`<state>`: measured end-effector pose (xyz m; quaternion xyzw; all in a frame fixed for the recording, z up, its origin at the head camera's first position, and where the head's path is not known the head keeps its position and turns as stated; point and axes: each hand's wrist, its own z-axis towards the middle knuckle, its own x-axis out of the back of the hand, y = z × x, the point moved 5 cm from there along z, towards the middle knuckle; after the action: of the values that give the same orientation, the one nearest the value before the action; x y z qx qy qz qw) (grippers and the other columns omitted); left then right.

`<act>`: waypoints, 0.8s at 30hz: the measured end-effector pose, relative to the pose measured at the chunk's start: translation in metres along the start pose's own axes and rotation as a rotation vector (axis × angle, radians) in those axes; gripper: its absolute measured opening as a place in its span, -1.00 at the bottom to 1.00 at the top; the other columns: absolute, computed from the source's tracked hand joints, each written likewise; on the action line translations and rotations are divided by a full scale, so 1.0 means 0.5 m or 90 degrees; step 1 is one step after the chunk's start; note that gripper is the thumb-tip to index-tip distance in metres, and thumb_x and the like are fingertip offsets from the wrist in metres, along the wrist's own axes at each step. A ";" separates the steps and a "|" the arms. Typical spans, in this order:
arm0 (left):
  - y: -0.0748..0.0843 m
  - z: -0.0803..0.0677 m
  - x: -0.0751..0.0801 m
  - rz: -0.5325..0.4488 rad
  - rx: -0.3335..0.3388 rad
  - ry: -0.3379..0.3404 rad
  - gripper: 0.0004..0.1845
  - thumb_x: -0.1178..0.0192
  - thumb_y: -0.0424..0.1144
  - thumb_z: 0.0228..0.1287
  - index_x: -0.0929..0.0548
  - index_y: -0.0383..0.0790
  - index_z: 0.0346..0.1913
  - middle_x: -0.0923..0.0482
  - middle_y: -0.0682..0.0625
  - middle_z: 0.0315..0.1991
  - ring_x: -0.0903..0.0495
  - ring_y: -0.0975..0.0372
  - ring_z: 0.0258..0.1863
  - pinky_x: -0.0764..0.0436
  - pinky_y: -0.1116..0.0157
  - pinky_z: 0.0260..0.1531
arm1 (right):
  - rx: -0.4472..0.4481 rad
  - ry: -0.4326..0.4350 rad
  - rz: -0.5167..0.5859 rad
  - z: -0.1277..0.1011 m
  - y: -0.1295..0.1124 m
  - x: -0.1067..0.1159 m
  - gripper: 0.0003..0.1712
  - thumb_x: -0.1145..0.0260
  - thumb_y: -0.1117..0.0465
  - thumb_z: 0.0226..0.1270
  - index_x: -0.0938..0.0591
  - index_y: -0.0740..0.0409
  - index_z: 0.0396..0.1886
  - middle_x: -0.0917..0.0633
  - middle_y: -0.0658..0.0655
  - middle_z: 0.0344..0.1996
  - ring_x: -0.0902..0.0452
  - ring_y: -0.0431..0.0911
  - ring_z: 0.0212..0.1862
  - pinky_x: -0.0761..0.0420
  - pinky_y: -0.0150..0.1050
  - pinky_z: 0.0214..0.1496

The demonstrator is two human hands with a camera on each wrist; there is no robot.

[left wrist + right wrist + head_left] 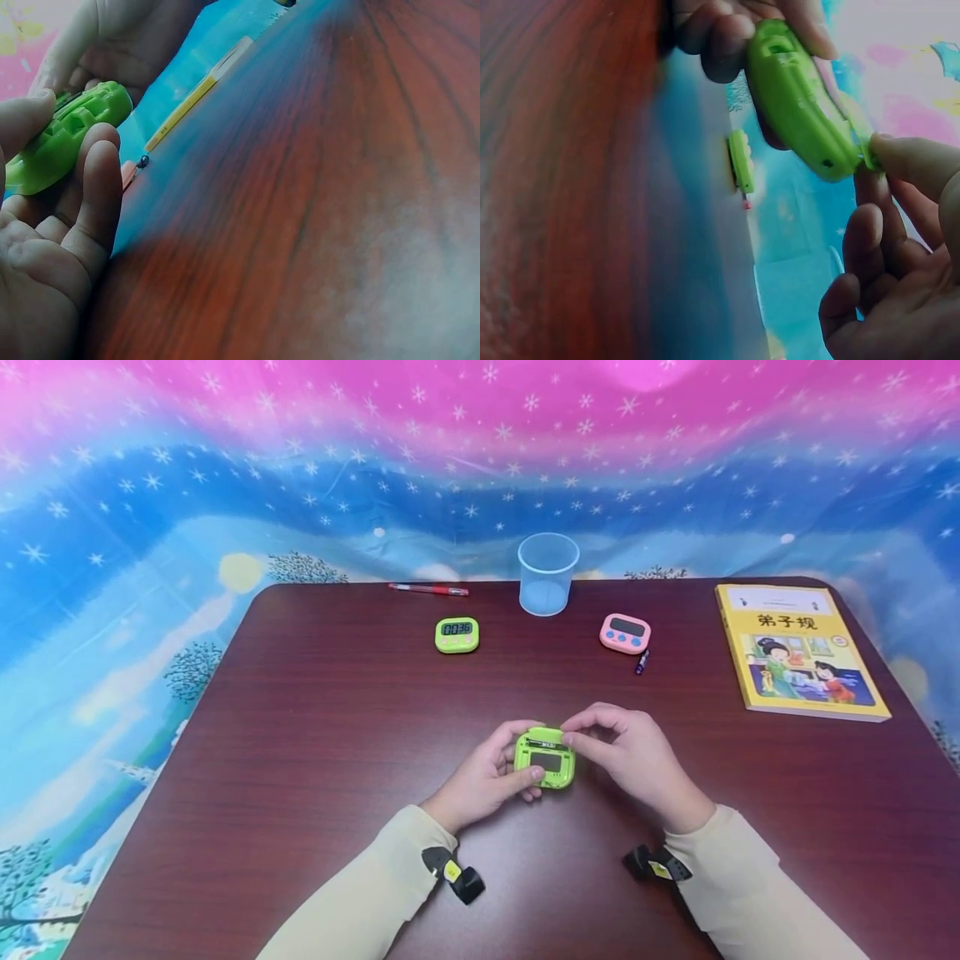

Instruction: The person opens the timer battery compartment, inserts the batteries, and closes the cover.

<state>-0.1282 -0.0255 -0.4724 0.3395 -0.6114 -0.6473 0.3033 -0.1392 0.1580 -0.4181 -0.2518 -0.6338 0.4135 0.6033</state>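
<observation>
My left hand [491,781] holds a green digital timer [558,774] with its back facing up and the thumb across it. A battery [547,745] shows in the uncovered slot near the timer's top edge. At the upper right corner my right hand [637,760] works with thumb and forefinger. In the right wrist view, those fingertips pinch a thin green flap [864,135], apparently the battery cover, standing out from the timer's edge. The left wrist view shows the timer [75,131] side-on between the fingers; its front is hidden.
Farther back lie a second green timer [457,642] reading 0036, a pink timer [626,628] and a small purple battery [642,662]. A red pen [429,590] and a clear blue cup [546,581] are at the far edge. A yellow book [806,652] lies right.
</observation>
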 end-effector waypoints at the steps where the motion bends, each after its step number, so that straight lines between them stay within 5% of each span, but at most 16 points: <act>1: 0.000 0.000 0.000 -0.001 -0.001 -0.001 -0.43 -0.20 -0.47 0.40 -0.29 -0.23 0.40 -0.64 -0.39 -0.03 -0.68 0.06 -0.38 -0.75 0.18 -0.35 | 0.004 0.000 -0.001 0.001 0.002 -0.002 -0.88 -0.49 0.22 0.26 -0.80 -0.08 -0.22 -0.72 -0.14 -0.33 -0.56 -0.16 -0.27 -0.56 -0.34 -0.24; 8: -0.003 0.000 -0.001 0.000 -0.015 -0.006 -0.43 -0.18 -0.48 0.41 -0.26 -0.33 0.41 -0.65 -0.36 -0.06 -0.67 0.08 -0.39 -0.74 0.19 -0.36 | 0.020 -0.016 0.009 0.002 0.009 -0.014 -0.88 -0.50 0.22 0.25 -0.78 -0.07 -0.25 -0.66 -0.12 -0.34 -0.54 -0.14 -0.27 -0.58 -0.32 -0.25; 14: -0.001 -0.002 0.002 -0.018 -0.026 0.013 -0.40 -0.15 -0.49 0.42 -0.21 -0.27 0.44 -0.63 -0.40 -0.07 -0.67 0.06 -0.38 -0.72 0.24 -0.42 | -0.015 -0.044 0.033 0.001 0.017 -0.033 -0.79 -0.40 0.15 0.37 -0.69 0.09 -0.06 -0.72 -0.02 -0.31 -0.62 -0.10 -0.29 -0.64 -0.29 -0.25; 19: -0.006 0.000 0.004 -0.057 0.001 0.033 -0.35 -0.13 -0.44 0.46 -0.11 -0.22 0.50 -0.61 -0.36 0.01 -0.73 0.11 -0.42 -0.73 0.21 -0.50 | -0.049 -0.057 0.072 -0.004 0.023 -0.055 -0.66 -0.24 0.07 0.52 -0.69 0.19 0.05 -0.73 0.09 -0.28 -0.63 -0.07 -0.42 -0.68 -0.25 -0.37; 24: -0.010 0.001 0.009 -0.102 0.032 0.062 -0.54 -0.02 -0.28 0.57 -0.24 -0.17 0.43 -0.61 -0.34 0.04 -0.74 0.15 -0.43 -0.73 0.22 -0.49 | -0.091 -0.053 0.156 -0.010 0.026 -0.078 -0.58 -0.14 0.04 0.58 -0.61 0.17 0.24 -0.70 0.22 -0.10 -0.59 -0.01 -0.55 -0.69 -0.16 -0.49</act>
<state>-0.1311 -0.0287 -0.4779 0.4256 -0.5829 -0.6368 0.2713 -0.1312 0.1339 -0.4510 -0.3519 -0.6510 0.4478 0.5019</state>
